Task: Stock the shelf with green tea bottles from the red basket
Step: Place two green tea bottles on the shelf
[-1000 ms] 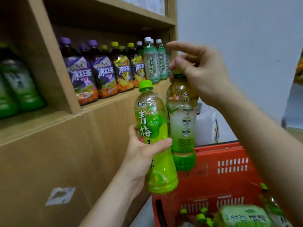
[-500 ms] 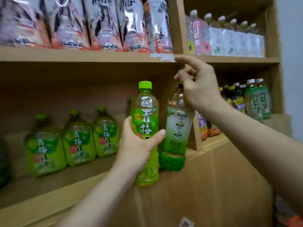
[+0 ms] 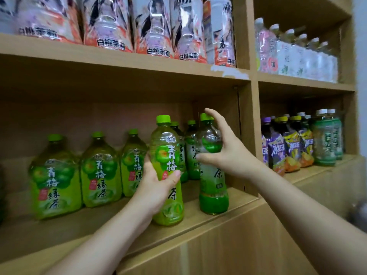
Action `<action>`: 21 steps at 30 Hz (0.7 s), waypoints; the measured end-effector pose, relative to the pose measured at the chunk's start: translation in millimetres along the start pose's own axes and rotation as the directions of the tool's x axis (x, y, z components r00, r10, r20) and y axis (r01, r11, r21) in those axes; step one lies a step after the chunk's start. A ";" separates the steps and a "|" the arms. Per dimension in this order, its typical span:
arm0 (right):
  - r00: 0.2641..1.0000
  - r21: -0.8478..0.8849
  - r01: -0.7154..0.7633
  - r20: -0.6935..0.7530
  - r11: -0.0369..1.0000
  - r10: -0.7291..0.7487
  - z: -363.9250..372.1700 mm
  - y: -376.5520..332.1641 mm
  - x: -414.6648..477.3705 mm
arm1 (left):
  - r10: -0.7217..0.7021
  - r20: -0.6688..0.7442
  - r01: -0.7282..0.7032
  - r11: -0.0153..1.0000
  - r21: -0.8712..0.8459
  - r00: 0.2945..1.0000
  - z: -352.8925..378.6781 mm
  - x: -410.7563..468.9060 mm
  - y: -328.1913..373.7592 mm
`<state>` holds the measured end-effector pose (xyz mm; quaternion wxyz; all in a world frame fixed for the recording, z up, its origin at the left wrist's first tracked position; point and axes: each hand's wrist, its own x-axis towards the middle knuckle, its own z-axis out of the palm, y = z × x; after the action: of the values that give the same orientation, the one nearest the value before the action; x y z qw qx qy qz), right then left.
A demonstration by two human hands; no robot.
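Note:
My left hand is shut on a light-green plum green tea bottle, upright with its base on the front of the middle shelf board. To its right a darker green tea bottle stands on the same board near the wooden divider. My right hand curves around that bottle's neck with thumb and fingers spread apart, not clasping it. The red basket is out of view.
Three plum green tea bottles stand in a row to the left, and two green tea bottles stand behind the ones at my hands. Peach-jasmine bottles fill the shelf above. Purple iced tea bottles fill the right compartment.
Both bottles went from the air in front of the shelf onto the middle shelf board. My right hand has let go of the darker bottle's cap and opened.

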<state>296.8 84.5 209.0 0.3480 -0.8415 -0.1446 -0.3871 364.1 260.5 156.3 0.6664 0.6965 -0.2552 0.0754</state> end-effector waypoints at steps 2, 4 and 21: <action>0.990 0.152 -0.118 0.097 0.981 0.104 0.5 14.2 -16.4 | -0.022 0.000 0.022 0.999 -0.024 1.000 -4.8 -1.1 -3.4; 0.966 0.305 -0.247 0.152 0.920 0.209 5.6 28.5 -29.3 | -0.049 -0.003 0.049 0.999 0.010 0.999 -8.8 -3.5 -3.7; 0.947 0.170 -0.307 -0.046 0.936 0.319 35.6 53.3 -54.6 | -0.228 0.203 0.077 0.823 0.563 0.952 -28.9 -10.1 8.1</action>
<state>307.8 72.6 126.3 0.4771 -0.8083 -0.0268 -0.3441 358.5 291.2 161.9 0.4031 0.8800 -0.2513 -0.0014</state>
